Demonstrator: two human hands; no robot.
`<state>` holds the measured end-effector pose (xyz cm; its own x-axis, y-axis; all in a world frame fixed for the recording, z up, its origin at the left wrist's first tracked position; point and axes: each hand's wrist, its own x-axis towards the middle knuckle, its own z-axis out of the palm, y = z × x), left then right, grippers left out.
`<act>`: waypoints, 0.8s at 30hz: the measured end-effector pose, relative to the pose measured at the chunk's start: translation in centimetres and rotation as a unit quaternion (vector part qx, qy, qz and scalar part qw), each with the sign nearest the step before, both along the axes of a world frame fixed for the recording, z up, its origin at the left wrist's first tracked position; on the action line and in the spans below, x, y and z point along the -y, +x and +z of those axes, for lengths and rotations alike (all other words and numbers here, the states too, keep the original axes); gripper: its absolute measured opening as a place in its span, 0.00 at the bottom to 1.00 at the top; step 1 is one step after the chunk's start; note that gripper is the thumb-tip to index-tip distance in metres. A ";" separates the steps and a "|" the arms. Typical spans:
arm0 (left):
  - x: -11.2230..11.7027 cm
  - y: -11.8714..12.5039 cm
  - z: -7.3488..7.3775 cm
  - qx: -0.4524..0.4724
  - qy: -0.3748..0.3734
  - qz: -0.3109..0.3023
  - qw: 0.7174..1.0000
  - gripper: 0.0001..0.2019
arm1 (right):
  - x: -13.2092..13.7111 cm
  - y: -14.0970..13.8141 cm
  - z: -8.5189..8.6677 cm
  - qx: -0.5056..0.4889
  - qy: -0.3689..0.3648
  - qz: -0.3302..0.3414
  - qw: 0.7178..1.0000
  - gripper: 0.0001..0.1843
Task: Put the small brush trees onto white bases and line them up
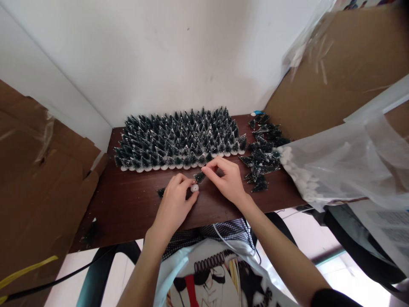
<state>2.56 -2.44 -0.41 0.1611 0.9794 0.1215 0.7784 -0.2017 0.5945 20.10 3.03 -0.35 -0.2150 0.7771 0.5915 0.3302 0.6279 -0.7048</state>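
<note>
Between the thumb and fingers of my left hand (175, 202) is a small white round base (194, 187), held just above the table or on it; I cannot tell which. My right hand (227, 179) pinches a miniature frosted pine tree (200, 176), tilted, with one end close to the base. Another little tree (160, 192) lies partly hidden behind my left hand. Behind both hands stand dense rows of finished-looking miniature trees (182, 138) on white round bases.
Loose miniature trees (262, 149) lie in a pile at the right. Beside them, a clear plastic bag (335, 166) spills white bases (298, 175). Cardboard boxes (41, 183) flank the brown table (128, 213). A single tree (92, 230) is near the front left corner.
</note>
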 end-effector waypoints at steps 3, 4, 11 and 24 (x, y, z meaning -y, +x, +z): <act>0.0 -0.1 0.0 -0.007 0.003 0.010 1.000 0.05 | 0.0 -0.1 -0.2 0.028 0.003 0.010 1.000 0.13; 0.0 -0.2 0.1 -0.007 0.003 0.013 1.000 0.06 | 0.0 -0.1 -0.2 0.037 0.004 0.014 0.999 0.13; 0.0 -0.1 0.1 -0.013 0.005 0.013 1.000 0.04 | -0.1 -0.1 -0.4 0.063 -0.015 0.031 0.997 0.14; 0.0 -0.1 0.1 -0.025 0.004 0.004 1.000 0.03 | -0.2 0.0 -0.7 0.102 0.010 0.039 0.994 0.15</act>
